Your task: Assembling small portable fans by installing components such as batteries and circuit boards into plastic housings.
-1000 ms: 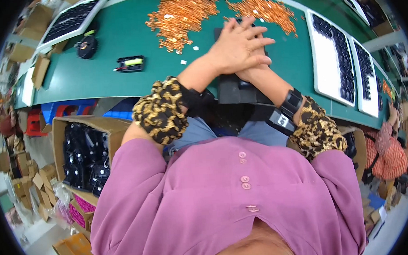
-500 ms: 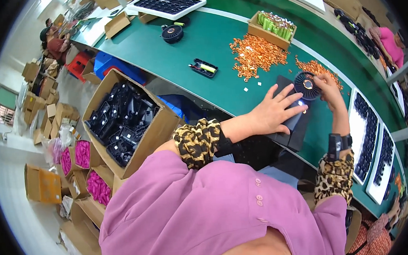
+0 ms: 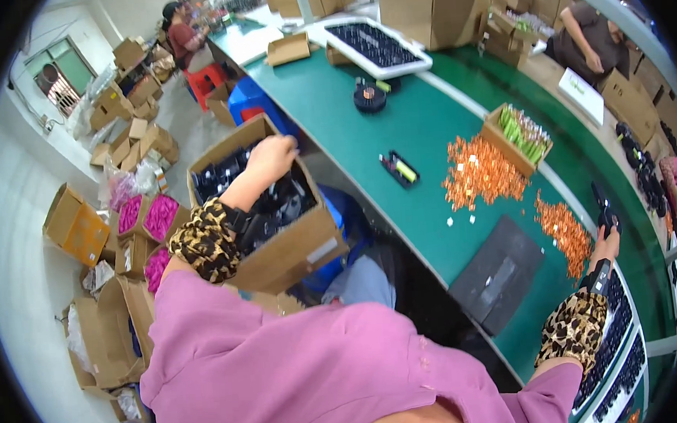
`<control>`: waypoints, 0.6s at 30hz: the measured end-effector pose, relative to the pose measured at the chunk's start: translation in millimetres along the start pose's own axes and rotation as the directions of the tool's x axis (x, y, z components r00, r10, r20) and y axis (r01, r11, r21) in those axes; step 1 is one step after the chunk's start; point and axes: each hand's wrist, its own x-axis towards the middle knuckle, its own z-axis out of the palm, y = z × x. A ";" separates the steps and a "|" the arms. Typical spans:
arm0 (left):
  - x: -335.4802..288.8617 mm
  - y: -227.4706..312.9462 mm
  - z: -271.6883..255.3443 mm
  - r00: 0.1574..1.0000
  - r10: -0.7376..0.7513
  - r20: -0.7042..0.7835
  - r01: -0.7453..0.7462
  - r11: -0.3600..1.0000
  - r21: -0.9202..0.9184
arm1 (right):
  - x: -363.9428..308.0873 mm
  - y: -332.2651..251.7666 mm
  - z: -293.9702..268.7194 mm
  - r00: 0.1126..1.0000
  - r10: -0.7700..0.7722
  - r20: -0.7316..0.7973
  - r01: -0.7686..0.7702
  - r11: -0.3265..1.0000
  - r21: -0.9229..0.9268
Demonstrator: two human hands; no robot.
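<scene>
At a carton (image 3: 302, 248) of black parts (image 3: 285, 201), the left hand (image 3: 272, 160) seemingly picked, grip unclear; the right hand (image 3: 606, 246) clamped a black device (image 3: 607, 216). Lifting probably needed a pinch.

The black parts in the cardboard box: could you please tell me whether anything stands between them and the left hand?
Nothing visible does: the left hand is over the open top of the cardboard box, and the black parts lie uncovered inside. Whether it touches one is unclear.
</scene>
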 end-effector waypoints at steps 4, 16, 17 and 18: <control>-6.6 -77.1 40.0 0.993 -0.048 0.111 0.042 0.997 0.057 | 15.1 32.7 28.9 0.983 -0.081 -0.167 0.074 0.996 -0.050; 6.1 -89.9 57.5 0.972 0.229 0.054 -0.230 0.973 0.018 | -209.3 -34.9 117.8 0.693 0.002 0.721 0.599 0.556 -0.577; 12.0 -90.6 61.2 0.955 0.289 0.060 -0.292 0.955 0.044 | -231.1 -34.4 109.3 0.579 0.006 0.815 0.684 0.541 -0.489; 20.0 -101.2 68.9 0.948 0.263 0.179 -0.277 0.959 0.057 | -261.1 -34.8 102.3 0.525 0.048 0.850 0.720 0.507 -0.473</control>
